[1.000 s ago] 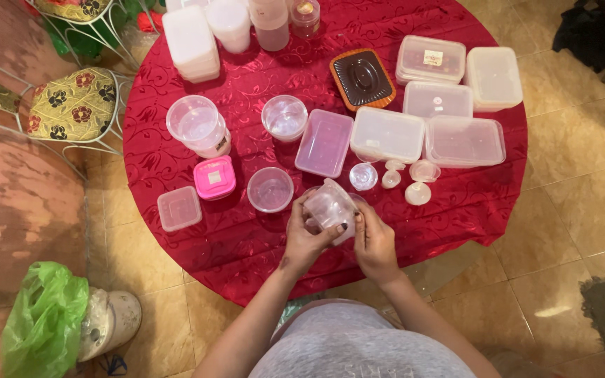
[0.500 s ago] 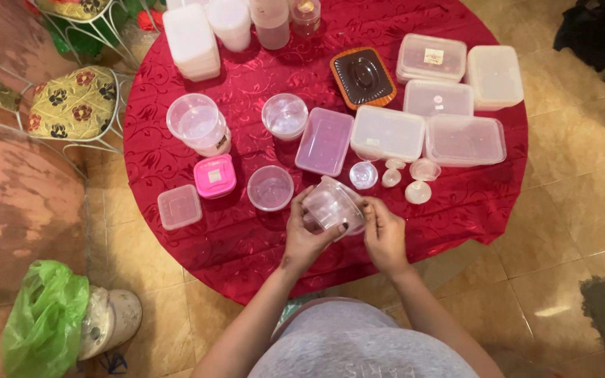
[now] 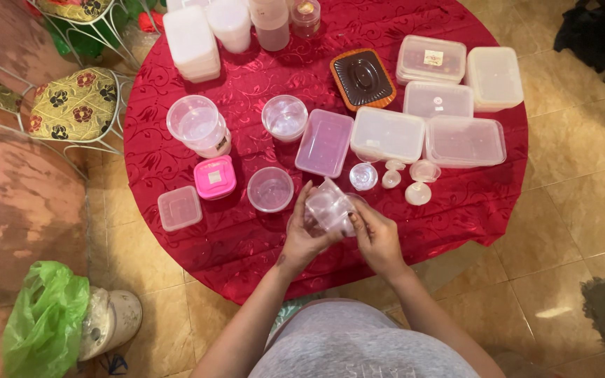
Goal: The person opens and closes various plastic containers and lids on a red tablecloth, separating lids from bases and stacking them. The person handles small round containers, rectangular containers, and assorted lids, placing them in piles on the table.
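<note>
Clear, small, round plastic container (image 3: pixel 329 207), tilted, held between both hands above the near edge of the round red-clothed table (image 3: pixel 176 157): left hand (image 3: pixel 304 234) cups its left side, right hand (image 3: pixel 378 238) pinches its right rim. White-labelled pink square tub (image 3: pixel 214 177) lies well left.

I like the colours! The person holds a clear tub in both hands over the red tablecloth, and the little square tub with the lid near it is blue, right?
Not quite. In the head view, the little square tub is pink, not blue. Both the left hand and right hand do hold the clear tub over the red tablecloth.
</note>
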